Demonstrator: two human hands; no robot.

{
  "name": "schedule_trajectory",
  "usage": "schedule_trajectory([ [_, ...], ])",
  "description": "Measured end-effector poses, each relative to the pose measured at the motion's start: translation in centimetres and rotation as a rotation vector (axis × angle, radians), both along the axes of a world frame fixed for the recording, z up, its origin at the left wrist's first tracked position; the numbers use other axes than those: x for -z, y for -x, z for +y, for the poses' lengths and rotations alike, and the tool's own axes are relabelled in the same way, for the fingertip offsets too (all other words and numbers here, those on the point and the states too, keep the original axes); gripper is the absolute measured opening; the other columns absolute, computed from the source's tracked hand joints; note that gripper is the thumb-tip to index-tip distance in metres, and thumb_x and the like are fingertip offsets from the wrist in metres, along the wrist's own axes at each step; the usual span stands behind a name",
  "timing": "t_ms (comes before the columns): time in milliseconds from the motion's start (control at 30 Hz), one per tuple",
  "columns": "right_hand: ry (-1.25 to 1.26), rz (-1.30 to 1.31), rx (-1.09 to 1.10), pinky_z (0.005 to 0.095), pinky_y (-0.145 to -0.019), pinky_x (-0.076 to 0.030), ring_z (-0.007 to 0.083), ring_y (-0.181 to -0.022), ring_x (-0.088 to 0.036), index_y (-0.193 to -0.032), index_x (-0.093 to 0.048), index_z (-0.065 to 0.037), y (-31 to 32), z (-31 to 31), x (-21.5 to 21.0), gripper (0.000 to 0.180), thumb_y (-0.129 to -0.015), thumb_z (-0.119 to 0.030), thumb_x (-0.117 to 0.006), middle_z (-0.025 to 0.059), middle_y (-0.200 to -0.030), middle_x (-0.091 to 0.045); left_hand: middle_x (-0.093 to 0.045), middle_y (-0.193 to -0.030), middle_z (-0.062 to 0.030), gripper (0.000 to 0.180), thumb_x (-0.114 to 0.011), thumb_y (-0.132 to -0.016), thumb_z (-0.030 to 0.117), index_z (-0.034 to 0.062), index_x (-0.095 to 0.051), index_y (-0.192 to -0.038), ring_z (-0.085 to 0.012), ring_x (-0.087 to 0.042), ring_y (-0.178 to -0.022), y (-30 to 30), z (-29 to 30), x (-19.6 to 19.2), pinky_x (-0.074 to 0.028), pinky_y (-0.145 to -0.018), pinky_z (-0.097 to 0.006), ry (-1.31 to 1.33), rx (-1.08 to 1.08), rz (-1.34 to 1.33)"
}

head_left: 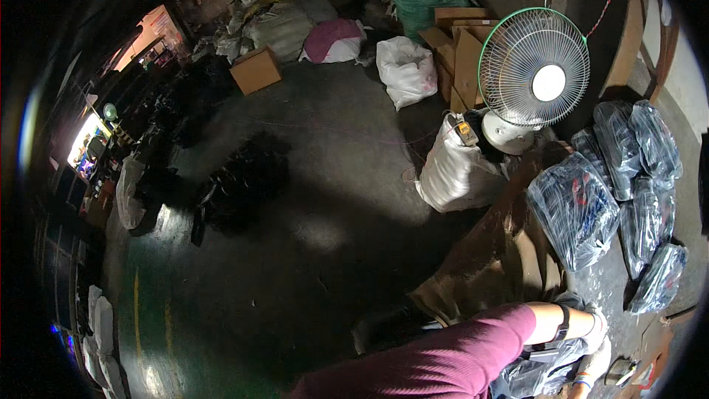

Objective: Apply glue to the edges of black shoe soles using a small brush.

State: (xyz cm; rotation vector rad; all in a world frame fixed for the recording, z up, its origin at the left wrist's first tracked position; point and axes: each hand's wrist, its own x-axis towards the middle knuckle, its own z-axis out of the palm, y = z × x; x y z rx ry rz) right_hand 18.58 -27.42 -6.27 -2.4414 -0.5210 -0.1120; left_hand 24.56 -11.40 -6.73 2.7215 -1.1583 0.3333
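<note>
My left arm in a maroon sleeve reaches across to the lower right, a dark band on its wrist. My left hand (595, 327), in a white glove, is at the edge of a dark pack in clear plastic (543, 375) on the worktop. My right hand (595, 362), also white-gloved, is just below it, close against the left, with a thin band at its wrist. The fingers of both are too small and overlapped to make out. Part of the pack lies under my left forearm. Beyond it rests a larger plastic-wrapped dark pack (574, 210).
More wrapped packs (650, 214) lie to the right. A green-rimmed fan (533, 66) stands behind the worktop, near a white wrapped roll (450, 170). Brown sheeting (487, 266) hangs at the worktop's left. Sacks (406, 70), a carton (255, 71) and a dark heap (247, 177) are on the floor.
</note>
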Motion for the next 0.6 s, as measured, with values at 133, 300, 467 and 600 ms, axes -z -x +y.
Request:
schedule_trajectory([
  [133,0.122,0.112,-0.094,0.0394,-0.095,-0.052,0.0279,-0.107,-0.070,-0.121,-0.072,-0.001,-0.5,1.1,-0.9,0.033,-0.098,-0.019,-0.055,0.0172,-0.115,-0.075,-0.077,-0.093,-0.0150,0.027,-0.069,-0.078,0.026,0.0091,-0.079,-0.097,-0.0335,-0.073,-0.087,-0.5,1.6,1.8,-0.056,-0.077,-0.050,-0.243,0.081,0.047],
  [300,0.588,-0.158,-0.092,0.0481,-0.088,-0.053,0.0465,-0.097,-0.067,-0.107,-0.072,0.002,-3.1,-2.8,-1.1,0.033,-0.087,-0.018,-0.055,0.0270,-0.101,-0.071,-0.078,-0.101,-0.0140,0.027,-0.066,-0.088,0.022,0.0073,-0.080,-0.105,-0.0265,-0.073,-0.089,4.7,2.9,-1.0,-0.057,-0.080,-0.041,-0.345,-0.008,0.025],
  [467,0.466,-0.181,-0.073,0.0477,-0.089,-0.053,0.0444,-0.098,-0.067,-0.109,-0.072,0.001,-2.9,-2.9,-0.3,0.033,-0.089,-0.018,-0.054,0.0256,-0.103,-0.072,-0.072,-0.090,-0.0073,0.019,-0.062,-0.089,0.025,0.0137,-0.075,-0.096,-0.0235,-0.067,-0.080,8.9,4.8,-2.6,-0.054,-0.073,-0.040,-0.259,-0.184,-0.143],
  [600,0.349,-0.178,-0.124,0.0472,-0.090,-0.053,0.0423,-0.099,-0.068,-0.111,-0.073,0.001,1.9,4.8,-3.2,0.034,-0.092,-0.019,-0.053,0.0241,-0.105,-0.072,-0.068,-0.082,-0.0020,0.016,-0.059,-0.090,0.028,0.0189,-0.071,-0.089,-0.0211,-0.062,-0.072,11.8,6.5,1.0,-0.052,-0.068,-0.038,-0.191,-0.376,-0.242],
])
